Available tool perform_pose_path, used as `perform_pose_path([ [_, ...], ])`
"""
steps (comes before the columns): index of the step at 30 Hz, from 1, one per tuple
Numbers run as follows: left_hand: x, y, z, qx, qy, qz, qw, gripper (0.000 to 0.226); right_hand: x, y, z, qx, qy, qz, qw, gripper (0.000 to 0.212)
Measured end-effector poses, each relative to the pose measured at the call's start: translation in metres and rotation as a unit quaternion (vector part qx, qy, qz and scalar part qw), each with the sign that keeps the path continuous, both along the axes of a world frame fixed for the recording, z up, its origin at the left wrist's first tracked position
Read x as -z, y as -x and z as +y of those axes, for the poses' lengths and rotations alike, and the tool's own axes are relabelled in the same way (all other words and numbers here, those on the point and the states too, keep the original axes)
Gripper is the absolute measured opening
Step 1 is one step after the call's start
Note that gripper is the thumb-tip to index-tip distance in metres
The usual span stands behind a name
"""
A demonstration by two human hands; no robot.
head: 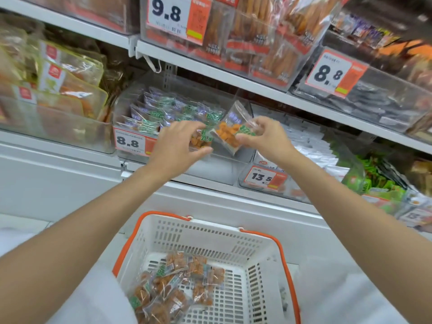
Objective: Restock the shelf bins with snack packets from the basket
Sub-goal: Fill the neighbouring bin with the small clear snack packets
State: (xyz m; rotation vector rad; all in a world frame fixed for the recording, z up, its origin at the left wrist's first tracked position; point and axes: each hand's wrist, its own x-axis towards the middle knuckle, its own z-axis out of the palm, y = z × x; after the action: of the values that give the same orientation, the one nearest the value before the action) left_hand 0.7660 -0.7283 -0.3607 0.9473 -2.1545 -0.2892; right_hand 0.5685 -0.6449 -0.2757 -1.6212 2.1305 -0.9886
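Two hands, the left hand [180, 146] and the right hand [264, 136], reach above one white basket [210, 224] with two orange handles. Each hand holds one snack packet, left [201, 140] and right [230, 134], making two. Inside the basket lies one heap of packets [173, 286], overlapping too much to count exactly. Above the basket, four price tags read 9.8 [167, 14], 8.8 [329, 73], 8.8 [128, 141] and 13.5 [260, 177]. One clear bin [222, 169] directly above the basket holds many crowded packets.

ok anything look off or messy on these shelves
Not much: a white loop hangs loose under the upper shelf above the bin. The packets in the basket lie heaped in one corner; nothing spilled.
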Motion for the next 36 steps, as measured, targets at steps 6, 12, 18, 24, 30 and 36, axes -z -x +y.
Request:
perform_pose_path([
  [6,0.017,-0.023,-0.023,-0.118,-0.031,-0.281,0.952,0.075,0.016,-0.009,-0.064,-0.004,-0.108,0.060,0.992,0.040],
  [12,0.016,-0.026,-0.025,-0.118,-0.025,-0.304,0.945,0.075,0.057,-0.036,-0.098,0.031,-0.224,0.076,0.971,0.033],
  [18,0.016,-0.025,-0.023,-0.114,-0.030,-0.295,0.948,0.063,0.061,-0.038,-0.103,0.104,-0.205,-0.043,0.972,0.068],
  [24,0.016,-0.022,-0.021,-0.121,-0.032,-0.285,0.950,0.065,0.063,-0.034,-0.098,0.109,-0.181,-0.062,0.975,0.063],
  [30,0.011,-0.017,-0.010,-0.120,-0.008,-0.247,0.961,0.062,0.067,-0.031,-0.087,0.098,-0.103,-0.025,0.989,0.061],
  [36,0.009,-0.005,0.021,-0.044,0.065,-0.107,0.991,0.009,0.082,-0.043,-0.035,0.018,0.191,0.062,0.979,0.026],
])
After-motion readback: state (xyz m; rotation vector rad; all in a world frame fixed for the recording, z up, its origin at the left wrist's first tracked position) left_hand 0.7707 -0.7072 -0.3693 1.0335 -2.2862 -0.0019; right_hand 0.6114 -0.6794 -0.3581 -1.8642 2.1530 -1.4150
